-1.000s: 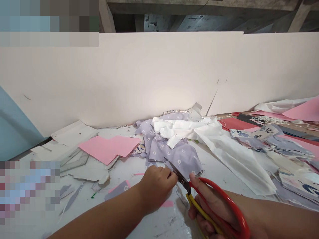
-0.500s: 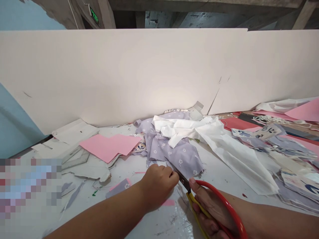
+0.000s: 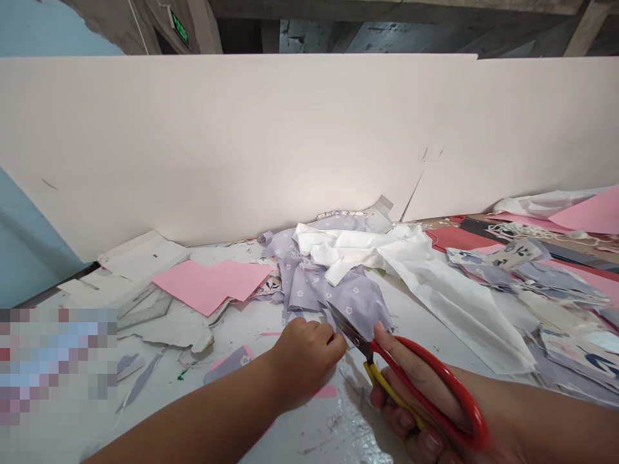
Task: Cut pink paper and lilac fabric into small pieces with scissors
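1. Left hand (image 3: 307,361): fingers curled, thumb pressed in against them; what it pinches, if anything, is hidden.
2. Right hand (image 3: 420,383): wrapped round the handles of scissors (image 3: 356,341), one red, one yellow.
3. Scissors slant up and leftward; pivot just right of left fingertips, visible blade tip over the near part of lilac cloth (image 3: 360,306), beyond the left hand.
4. White cloth (image 3: 449,303) lies partly on lilac cloth, runs rightward on table (image 3: 316,438).
5. Pink sheet (image 3: 207,283) to the left; patterned scraps (image 3: 580,354) and white string (image 3: 527,230) to the right.
6. Green sign (image 3: 178,26), upper left, above board (image 3: 242,142); its markings too small to read.
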{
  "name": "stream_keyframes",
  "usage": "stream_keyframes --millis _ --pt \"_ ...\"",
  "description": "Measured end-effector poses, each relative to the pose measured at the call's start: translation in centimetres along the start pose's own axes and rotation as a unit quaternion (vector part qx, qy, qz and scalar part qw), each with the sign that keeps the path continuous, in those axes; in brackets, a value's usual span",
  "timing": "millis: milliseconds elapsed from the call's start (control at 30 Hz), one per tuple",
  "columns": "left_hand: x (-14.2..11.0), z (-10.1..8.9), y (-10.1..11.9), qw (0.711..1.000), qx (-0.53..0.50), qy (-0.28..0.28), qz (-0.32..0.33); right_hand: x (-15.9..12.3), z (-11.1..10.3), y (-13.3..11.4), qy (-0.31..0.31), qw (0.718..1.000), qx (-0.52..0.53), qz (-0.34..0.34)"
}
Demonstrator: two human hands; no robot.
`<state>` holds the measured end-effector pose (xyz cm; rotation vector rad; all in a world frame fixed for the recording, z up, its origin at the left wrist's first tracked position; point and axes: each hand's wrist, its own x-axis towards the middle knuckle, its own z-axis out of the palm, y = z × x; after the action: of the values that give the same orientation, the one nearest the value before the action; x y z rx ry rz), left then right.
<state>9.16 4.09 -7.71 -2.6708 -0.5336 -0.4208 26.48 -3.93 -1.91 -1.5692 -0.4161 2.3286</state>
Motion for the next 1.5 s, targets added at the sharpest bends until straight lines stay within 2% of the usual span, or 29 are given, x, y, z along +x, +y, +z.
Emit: stream_keyframes --millis 133,567,800,1000,1300,1400,1500 --pt "0.0 0.0 0.0 1.0 0.001 0.01 0.002 0.3 -0.2 -0.2 -0.001 1.0 -0.008 0.013" --pt "-0.1 0.2 0.0 1.0 0.004 0.02 0.007 0.4 0.5 -0.6 0.059 0.994 -0.081 -0.032" --pt "0.0 -0.1 0.0 1.0 0.001 0.015 0.007 0.7 0.6 -0.7 0.049 0.996 -0.072 -0.025" --pt "0.0 -0.2 0.0 1.0 0.001 0.013 0.012 0.8 0.7 -0.8 0.065 0.994 -0.081 -0.021" --pt "0.0 -0.3 0.2 1.0 0.002 0.013 0.015 1.6 0.2 -0.5 0.069 0.988 -0.132 -0.051" --pt "0.0 -0.2 0.2 1.0 -0.01 0.017 -0.003 1.2 0.0 -0.6 0.06 0.986 -0.144 -0.055" --pt "0.0 0.0 -0.1 0.998 -0.023 0.024 -0.055 0.4 -0.5 -0.5 0.031 0.986 -0.149 -0.065"
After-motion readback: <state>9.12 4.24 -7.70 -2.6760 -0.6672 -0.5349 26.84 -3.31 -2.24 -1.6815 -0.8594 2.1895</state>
